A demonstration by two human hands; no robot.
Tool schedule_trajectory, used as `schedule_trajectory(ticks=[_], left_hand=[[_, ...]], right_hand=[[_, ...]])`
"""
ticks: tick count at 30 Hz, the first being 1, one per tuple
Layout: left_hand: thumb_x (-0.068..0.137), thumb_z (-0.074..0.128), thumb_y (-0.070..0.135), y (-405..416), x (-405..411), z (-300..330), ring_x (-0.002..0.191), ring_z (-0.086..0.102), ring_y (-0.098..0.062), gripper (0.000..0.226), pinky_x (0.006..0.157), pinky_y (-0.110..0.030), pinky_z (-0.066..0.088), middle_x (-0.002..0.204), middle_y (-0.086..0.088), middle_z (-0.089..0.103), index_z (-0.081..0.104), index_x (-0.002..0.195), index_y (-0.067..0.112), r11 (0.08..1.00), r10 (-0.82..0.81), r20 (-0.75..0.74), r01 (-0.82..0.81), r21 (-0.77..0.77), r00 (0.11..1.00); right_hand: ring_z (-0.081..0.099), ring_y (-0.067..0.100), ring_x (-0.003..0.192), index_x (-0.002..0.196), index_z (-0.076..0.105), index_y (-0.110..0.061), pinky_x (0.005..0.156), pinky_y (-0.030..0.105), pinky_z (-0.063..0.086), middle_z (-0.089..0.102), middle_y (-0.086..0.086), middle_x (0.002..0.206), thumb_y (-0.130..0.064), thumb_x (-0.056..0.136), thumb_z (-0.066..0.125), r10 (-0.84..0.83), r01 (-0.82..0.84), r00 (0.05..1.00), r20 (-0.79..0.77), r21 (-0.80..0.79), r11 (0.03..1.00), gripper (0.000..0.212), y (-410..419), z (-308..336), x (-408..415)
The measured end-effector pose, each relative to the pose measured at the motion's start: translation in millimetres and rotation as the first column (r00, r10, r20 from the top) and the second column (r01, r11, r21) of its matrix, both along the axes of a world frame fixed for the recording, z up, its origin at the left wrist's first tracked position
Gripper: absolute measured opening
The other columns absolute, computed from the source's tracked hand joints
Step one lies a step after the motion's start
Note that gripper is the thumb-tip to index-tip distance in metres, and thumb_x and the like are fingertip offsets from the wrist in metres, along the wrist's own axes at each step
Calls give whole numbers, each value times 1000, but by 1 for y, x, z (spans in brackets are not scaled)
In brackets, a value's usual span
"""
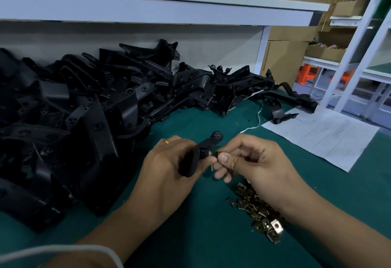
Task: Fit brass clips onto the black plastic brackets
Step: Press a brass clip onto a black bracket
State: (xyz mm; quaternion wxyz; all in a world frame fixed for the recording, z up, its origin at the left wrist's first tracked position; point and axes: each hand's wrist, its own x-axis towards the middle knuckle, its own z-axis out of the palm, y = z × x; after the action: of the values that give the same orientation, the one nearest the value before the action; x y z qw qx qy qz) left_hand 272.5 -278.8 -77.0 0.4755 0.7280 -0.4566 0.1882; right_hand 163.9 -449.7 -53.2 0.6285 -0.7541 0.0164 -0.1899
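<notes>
— So, what do you have at the hands?

— I see the left hand (169, 161) gripping one black bracket (196, 155), its fingers (179, 140) curled round the body, knobbed end pointing to twelve o'clock. The right hand (254, 161) pinches a small brass clip (218, 153) between thumb and forefinger, right at the bracket's three o'clock edge; I cannot tell whether it is seated.

— And the stock?

— The loose brass clips (258, 212) lie heaped on the green worktop (201, 236) at five o'clock, partly under the right wrist. The pile of black brackets (84, 109) spreads from nine o'clock round to one o'clock. A printed sheet (330, 136) lies at two o'clock, with a white string (257, 119) beside it.
</notes>
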Motion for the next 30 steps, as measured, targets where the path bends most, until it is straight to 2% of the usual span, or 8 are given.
schedule_trajectory(ticks=[4,6,11,15,18,23,26,30], left_hand=[[86,83,13,1,1,1,74,56,-15,15,75,-42,47,79,11,63,69,84,15,993,76,234,-94,66,969],[87,76,14,3,2,1,77,59,-18,5,78,-40,48,84,8,67,71,90,14,987,94,317,-130,96,944],[78,62,11,4,0,3,81,64,-22,20,80,-41,48,90,3,71,73,94,11,976,97,436,-172,137,895],[85,70,17,0,1,0,78,62,-22,9,76,-44,49,88,5,69,72,93,13,981,96,368,-150,120,925],[93,73,37,-3,2,-1,75,59,-17,20,75,-43,50,82,9,65,71,90,17,990,94,244,-116,78,965],[94,73,28,-3,1,-2,72,56,-16,12,69,-45,48,80,10,62,69,88,18,991,53,267,-84,108,962],[90,75,25,-3,0,-2,70,56,-17,10,69,-44,48,79,9,62,69,86,18,989,50,276,-86,122,960],[94,71,35,-2,0,0,71,56,-14,18,72,-41,49,77,11,62,69,84,19,993,38,195,-59,104,980]], right_hand=[[77,27,77,94,71,1,69,28,62,78,12,83,0,98,64,-8,8,998,-61,9,1000,8,3,4,-1],[76,20,74,89,74,-9,69,27,61,79,4,80,-9,98,67,-85,76,994,-68,-123,989,12,4,4,-2],[71,11,66,82,71,-19,63,18,51,73,-3,70,-31,89,64,-189,168,981,-32,-336,927,15,6,5,-6],[72,15,69,85,71,-17,67,22,55,74,1,73,-23,97,65,-151,144,989,3,-310,940,14,3,4,-5],[75,21,77,92,71,-11,73,32,61,75,8,81,-15,100,66,-93,90,996,5,-270,959,10,0,6,-3],[75,20,76,92,72,-9,71,31,60,76,7,84,-13,101,65,-68,60,997,-20,-279,959,11,-3,4,-3],[75,19,78,92,72,-13,74,41,62,75,5,83,-19,101,64,-72,54,996,-44,-319,946,14,-5,3,-4],[74,20,78,94,72,-15,75,43,61,74,5,84,-19,102,64,-57,45,998,-26,-326,944,12,-6,2,-3]])
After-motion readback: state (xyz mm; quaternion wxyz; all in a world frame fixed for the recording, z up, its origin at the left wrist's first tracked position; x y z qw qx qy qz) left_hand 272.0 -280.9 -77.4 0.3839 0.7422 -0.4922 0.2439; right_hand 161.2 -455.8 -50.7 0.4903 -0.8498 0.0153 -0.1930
